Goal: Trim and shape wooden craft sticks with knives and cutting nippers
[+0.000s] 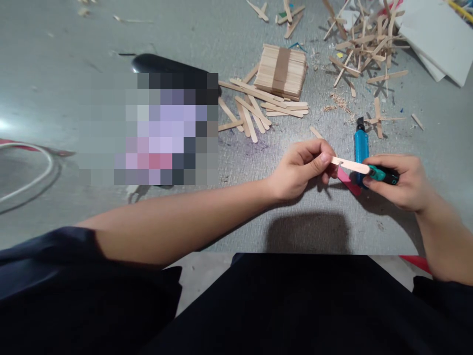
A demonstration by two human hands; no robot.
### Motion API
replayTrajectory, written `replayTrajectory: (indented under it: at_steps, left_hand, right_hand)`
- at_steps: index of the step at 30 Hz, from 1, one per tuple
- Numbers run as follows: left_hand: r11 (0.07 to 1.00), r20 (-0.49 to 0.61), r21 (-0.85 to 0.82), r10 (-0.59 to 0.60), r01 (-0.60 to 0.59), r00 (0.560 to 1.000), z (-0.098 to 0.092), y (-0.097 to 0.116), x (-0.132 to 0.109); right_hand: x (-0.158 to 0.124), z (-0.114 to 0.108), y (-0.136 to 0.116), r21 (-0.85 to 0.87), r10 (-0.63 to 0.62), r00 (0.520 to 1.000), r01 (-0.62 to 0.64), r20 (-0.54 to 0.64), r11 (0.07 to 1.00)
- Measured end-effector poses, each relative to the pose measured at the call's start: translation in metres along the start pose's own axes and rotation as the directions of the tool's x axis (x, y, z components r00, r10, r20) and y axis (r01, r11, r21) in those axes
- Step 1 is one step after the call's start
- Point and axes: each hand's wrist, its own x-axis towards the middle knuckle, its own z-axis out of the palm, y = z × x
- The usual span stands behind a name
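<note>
My left hand [301, 167] pinches one end of a pale wooden craft stick [349, 164] and holds it level just above the grey table. My right hand [401, 181] is closed round a teal and black cutter [382, 174], whose tip meets the stick's other end. A blue utility knife [361, 147] lies on the table right behind the stick. A pink piece [348, 181] lies under the stick.
A taped bundle of craft sticks [283, 71] lies beyond my hands, with loose sticks [254, 108] spread to its left. A heap of glued and cut sticks [364, 44] sits at the back right beside white boards [438, 34]. A white cable [35, 170] curves at the left.
</note>
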Motion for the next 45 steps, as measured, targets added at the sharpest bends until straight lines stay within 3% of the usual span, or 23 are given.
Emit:
replayTrajectory:
  at_steps: [6,10,15,23,29,38,45]
  left_hand:
    - [0.986,0.074,0.162,-0.036,0.024,0.997,0.006,0.008,-0.009]
    - [0.975,0.001,0.219,-0.04,0.039,0.999,0.008,0.008,-0.011]
    - [0.967,-0.051,0.245,0.082,-0.067,0.995,0.005,0.001,-0.008]
    - [0.877,0.017,0.372,0.321,-0.304,0.947,0.002,-0.002,-0.006]
    - [0.883,0.008,0.358,0.321,-0.303,0.947,0.004,0.0,-0.006]
    - [0.89,0.013,0.365,0.29,-0.274,0.957,0.004,0.0,-0.008]
    - [0.871,0.037,0.392,0.305,-0.295,0.952,0.004,0.003,-0.008]
  right_hand:
    - [0.0,0.007,0.007,-0.001,0.005,0.997,-0.005,-0.083,1.0]
    - [0.0,0.007,0.008,-0.07,0.013,0.991,-0.023,-0.136,0.997]
    - [0.002,0.005,0.014,-0.125,0.03,0.981,-0.054,-0.192,0.991]
    - [0.004,0.0,0.024,-0.12,-0.023,0.997,0.014,-0.078,0.993]
    - [0.002,-0.003,0.016,-0.085,-0.058,0.998,0.056,-0.02,0.995]
    - [0.0,-0.007,0.014,-0.053,0.023,0.999,-0.021,0.029,0.998]
    - [0.0,-0.006,0.013,-0.052,0.011,1.0,-0.011,0.008,0.999]
